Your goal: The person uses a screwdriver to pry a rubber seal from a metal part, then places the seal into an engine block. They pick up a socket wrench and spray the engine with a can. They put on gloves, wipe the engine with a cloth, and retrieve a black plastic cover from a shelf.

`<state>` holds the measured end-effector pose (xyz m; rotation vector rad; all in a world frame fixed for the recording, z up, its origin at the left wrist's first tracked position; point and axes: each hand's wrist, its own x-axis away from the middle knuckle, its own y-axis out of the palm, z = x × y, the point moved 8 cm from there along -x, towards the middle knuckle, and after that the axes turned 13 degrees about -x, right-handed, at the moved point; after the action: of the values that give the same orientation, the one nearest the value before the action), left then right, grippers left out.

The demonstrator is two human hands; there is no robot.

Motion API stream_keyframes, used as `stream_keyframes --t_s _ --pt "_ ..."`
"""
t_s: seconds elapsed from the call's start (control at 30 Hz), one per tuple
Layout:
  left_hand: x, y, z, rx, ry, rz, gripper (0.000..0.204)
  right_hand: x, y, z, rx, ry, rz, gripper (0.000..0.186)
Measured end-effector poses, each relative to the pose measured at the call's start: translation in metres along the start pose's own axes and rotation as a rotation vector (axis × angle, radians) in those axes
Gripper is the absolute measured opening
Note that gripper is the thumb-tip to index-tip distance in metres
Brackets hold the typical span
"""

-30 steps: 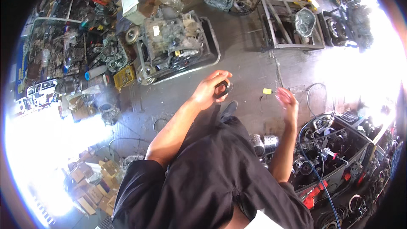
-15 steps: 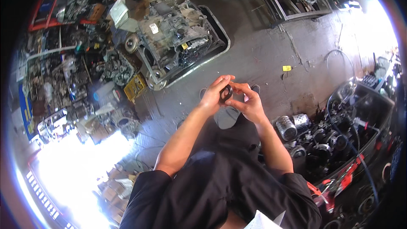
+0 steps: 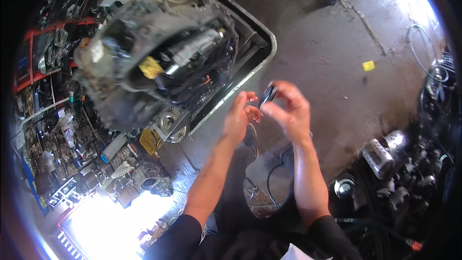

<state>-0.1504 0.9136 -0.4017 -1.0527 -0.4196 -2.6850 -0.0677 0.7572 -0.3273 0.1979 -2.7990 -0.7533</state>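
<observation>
Where I have the two hands meeting over the floor (image 3: 317,82), the right hand (image 3: 291,113) is clamped on a dark ring (image 3: 267,95), its thumb on the near side and its fingers curled over the top. I see the ring tilted and nearly edge-on, held up in the air in front of the knees. My left hand (image 3: 237,118) is just beside it, fingers apart and slightly bent toward the ring, closed on nothing; I cannot tell whether a fingertip touches its edge.

Beyond the left hand I have a big grey metal assembly (image 3: 126,31), blurred, with a yellow piece (image 3: 150,68) on its near side. It sits over a tray (image 3: 272,50) with a pale, rounded rim. Just below the assembly I make out a yellow basket (image 3: 150,140), and near that a pale tube (image 3: 114,148) with a blue end.

Over on my right, a yellow tag (image 3: 368,66) lies on the floor, well apart from both hands. Lower down on that side, a perforated metal cylinder (image 3: 378,159) lies tilted among dark round parts, near a silver cup-shaped part (image 3: 344,188).
</observation>
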Motion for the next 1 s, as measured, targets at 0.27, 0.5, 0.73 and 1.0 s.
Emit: stream_keyframes --t_s 0.27,0.5,0.73,1.0 --pt "-0.066 -0.010 -0.104 -1.565 0.735 -0.138 0.047 -0.038 0.005 0.071 -0.049 -0.444 0.021 0.054" --pt "-0.076 -0.053 -0.063 -2.101 0.670 0.036 0.048 -0.031 -0.007 0.099 -0.198 -0.437 0.173 0.042" --pt "-0.045 -0.057 -0.040 -1.602 0.647 0.102 0.041 -0.017 0.049 0.109 0.056 -0.672 0.164 0.050" --pt "-0.030 -0.072 -0.050 -1.758 0.352 0.097 0.032 -0.019 0.052 0.123 0.061 -0.648 0.189 0.049"
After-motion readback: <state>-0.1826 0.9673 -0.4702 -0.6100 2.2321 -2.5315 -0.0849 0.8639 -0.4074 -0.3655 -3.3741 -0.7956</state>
